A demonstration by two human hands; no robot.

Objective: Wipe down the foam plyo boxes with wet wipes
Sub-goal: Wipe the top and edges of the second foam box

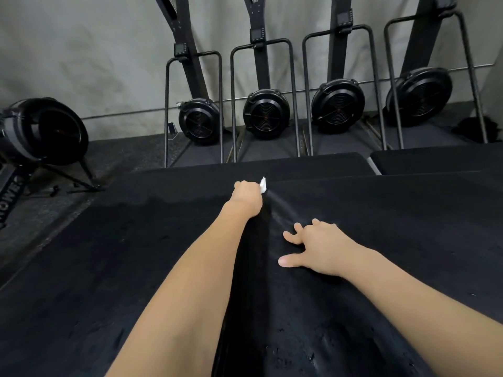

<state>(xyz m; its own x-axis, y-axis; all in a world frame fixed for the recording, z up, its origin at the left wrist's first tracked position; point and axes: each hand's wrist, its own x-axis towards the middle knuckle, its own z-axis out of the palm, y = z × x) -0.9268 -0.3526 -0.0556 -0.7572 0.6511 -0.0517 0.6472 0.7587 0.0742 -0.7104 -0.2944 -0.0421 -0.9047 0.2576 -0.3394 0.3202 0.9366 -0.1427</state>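
Observation:
Two black foam plyo boxes stand side by side below me, the left box [109,254] and the right box [394,240], with a narrow gap between them. My left hand [247,195] reaches to the far end of that gap and grips a white wet wipe [263,185] against the edge of the box. The near part of the left box top looks darker and damp. My right hand [313,244] rests on the right box top near the gap, its fingers spread.
Several black ski-erg machines [265,115] with fan wheels and tube frames stand along the grey wall behind the boxes. A rowing machine's fan housing [46,131] sits at the left on the dark rubber floor. A third black box [435,159] lies at the far right.

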